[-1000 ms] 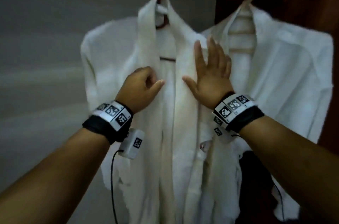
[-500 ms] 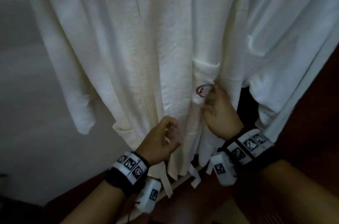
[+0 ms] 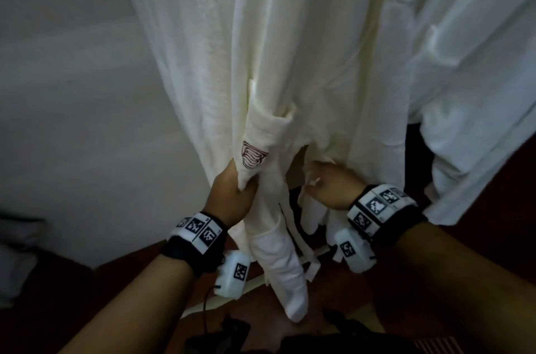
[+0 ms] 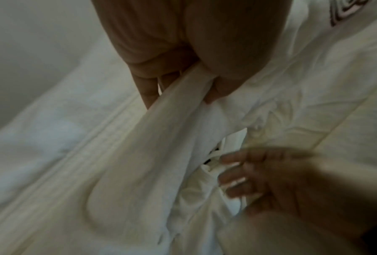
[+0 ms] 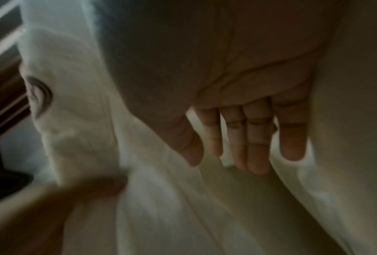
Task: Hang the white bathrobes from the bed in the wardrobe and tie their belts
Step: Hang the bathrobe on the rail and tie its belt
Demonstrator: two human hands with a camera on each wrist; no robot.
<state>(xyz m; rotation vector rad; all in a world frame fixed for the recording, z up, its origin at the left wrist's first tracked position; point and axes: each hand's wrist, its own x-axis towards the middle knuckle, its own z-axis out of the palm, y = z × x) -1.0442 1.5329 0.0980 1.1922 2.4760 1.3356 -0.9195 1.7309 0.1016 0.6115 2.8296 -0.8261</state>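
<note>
Two white bathrobes hang side by side. The nearer bathrobe (image 3: 290, 49) has a front pocket with a red logo (image 3: 253, 155). My left hand (image 3: 243, 184) grips a fold of this robe's front edge just under the pocket, thumb and fingers pinching the cloth (image 4: 183, 82). My right hand (image 3: 314, 177) reaches into the fabric to the right, its fingers straight and holding nothing (image 5: 237, 151). Narrow white belt strips (image 3: 301, 240) dangle between my wrists. The second bathrobe (image 3: 464, 92) hangs further right. The hangers and rail are out of view.
A pale wall (image 3: 72, 92) stands to the left of the robes. Dark wood (image 3: 507, 179) lies behind the robes on the right, and dark wood (image 3: 139, 263) shows under the wall at lower left. A dark object (image 3: 226, 330) lies on the floor at the bottom.
Both hands have dropped from the collar near the hangers to pocket height. My left hand has taken hold of the robe's front edge; my right hand has slid right into the cloth.
</note>
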